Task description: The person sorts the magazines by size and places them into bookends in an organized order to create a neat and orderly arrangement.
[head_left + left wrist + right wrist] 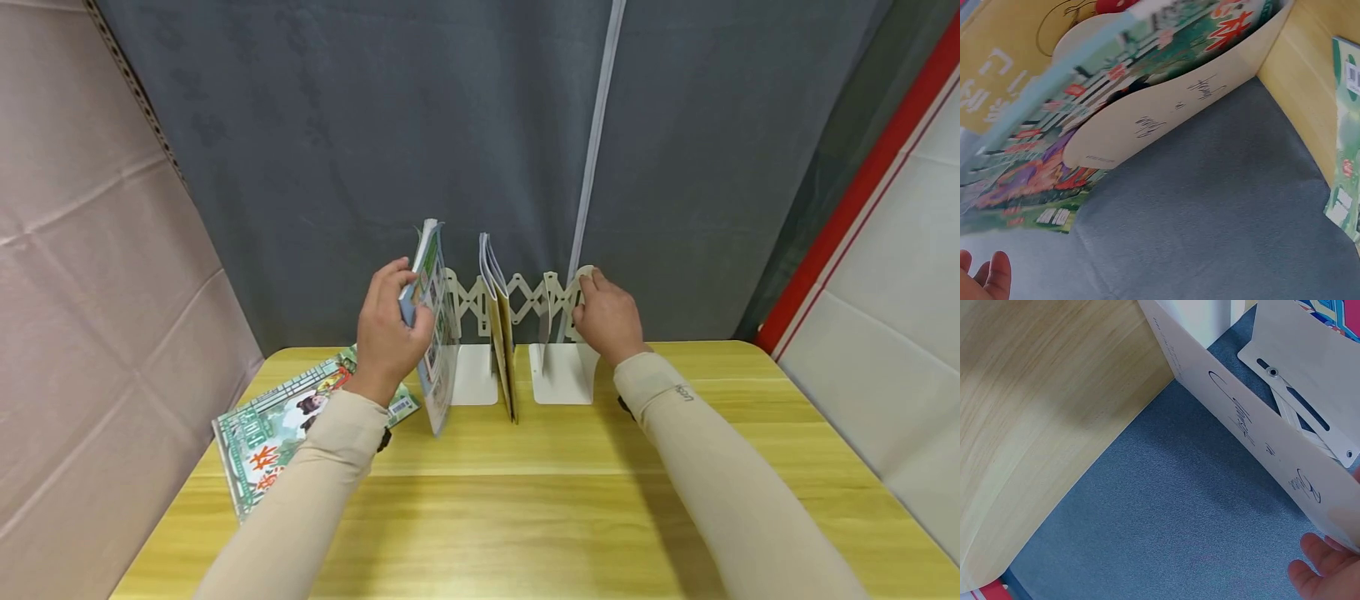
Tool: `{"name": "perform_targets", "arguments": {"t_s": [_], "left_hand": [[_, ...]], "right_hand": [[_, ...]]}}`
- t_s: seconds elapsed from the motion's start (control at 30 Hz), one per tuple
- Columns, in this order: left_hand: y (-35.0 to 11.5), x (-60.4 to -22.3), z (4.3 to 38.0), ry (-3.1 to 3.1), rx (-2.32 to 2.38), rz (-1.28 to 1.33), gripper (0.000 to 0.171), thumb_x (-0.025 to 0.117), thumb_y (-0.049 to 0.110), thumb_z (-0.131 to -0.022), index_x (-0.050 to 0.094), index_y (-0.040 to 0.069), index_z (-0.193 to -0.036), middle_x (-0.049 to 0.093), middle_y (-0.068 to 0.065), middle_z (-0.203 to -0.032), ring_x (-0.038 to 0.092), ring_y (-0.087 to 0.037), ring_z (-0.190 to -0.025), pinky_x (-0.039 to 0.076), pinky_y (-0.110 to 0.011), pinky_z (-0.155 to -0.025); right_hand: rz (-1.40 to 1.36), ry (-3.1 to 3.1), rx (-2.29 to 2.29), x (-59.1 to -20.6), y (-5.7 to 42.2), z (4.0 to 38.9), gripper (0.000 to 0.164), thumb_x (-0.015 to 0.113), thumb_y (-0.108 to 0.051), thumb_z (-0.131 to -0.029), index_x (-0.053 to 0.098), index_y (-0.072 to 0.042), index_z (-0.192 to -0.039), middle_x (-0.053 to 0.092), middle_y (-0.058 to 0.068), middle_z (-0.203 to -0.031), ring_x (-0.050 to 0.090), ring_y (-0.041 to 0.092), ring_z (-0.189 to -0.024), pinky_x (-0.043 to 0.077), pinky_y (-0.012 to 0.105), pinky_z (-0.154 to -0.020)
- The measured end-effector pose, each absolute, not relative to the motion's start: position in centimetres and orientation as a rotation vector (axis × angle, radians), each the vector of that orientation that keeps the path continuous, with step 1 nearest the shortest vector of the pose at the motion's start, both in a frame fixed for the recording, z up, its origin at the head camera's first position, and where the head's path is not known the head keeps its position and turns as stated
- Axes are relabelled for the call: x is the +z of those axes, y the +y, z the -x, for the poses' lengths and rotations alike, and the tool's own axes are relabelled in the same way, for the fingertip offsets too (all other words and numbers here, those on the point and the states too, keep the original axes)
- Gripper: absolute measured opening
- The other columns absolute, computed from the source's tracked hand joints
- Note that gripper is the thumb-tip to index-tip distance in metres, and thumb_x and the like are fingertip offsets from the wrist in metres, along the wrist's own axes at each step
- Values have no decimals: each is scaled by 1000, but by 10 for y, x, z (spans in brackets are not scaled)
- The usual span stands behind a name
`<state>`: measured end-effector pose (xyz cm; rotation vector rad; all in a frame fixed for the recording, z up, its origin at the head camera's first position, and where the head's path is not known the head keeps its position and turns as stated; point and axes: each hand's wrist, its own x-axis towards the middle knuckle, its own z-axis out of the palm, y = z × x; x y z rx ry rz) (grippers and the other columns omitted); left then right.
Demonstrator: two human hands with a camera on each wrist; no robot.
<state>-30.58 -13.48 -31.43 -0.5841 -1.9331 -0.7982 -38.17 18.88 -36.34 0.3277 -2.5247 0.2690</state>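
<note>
A cream expanding bookend [562,379] with zigzag links stands at the back of the wooden table. My right hand [611,317] grips its right end plate [1260,434] near the top. At the left side stands an upright magazine [433,333] with a green, illustrated cover; my left hand [393,325] holds it by its near upper edge, thumb on the right side and fingers on the left. In the left wrist view, the left end plate [1147,125] lies against that cover, and only fingertips of the hand show. Thin brown-covered booklets [501,333] stand upright in the middle section.
More magazines [277,425] lie flat and overlapping at the table's left, under my left forearm. A dark grey curtain [420,125] hangs behind the table [480,517]. Pale panels [900,292] flank it, the right one edged in red.
</note>
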Motion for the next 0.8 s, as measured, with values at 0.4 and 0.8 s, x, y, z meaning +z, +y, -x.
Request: {"name": "perform_targets", "arguments": {"t_s": [0.4,0.8], "left_hand": [[-133,-296,295,-1836,-828,598,32,58,8,-84,57,-5,-113,55,-17,-135,50,-27,-129,45,-45,-99],[-173,-317,296,-1893,-836,464,29,56,9,-88,57,-4,-114,55,-15,-134,52,-30,-125,44,-50,-99]], "right_hand": [[-348,-2499,266,-365,192,383,47,59,-8,-90,54,7,-135,48,30,-141,56,43,-119,47,53,-96],[-358,-2487,262,-364,194,384,48,60,-8,-90,54,7,-135,48,31,-141,58,43,-117,49,54,-93]]}}
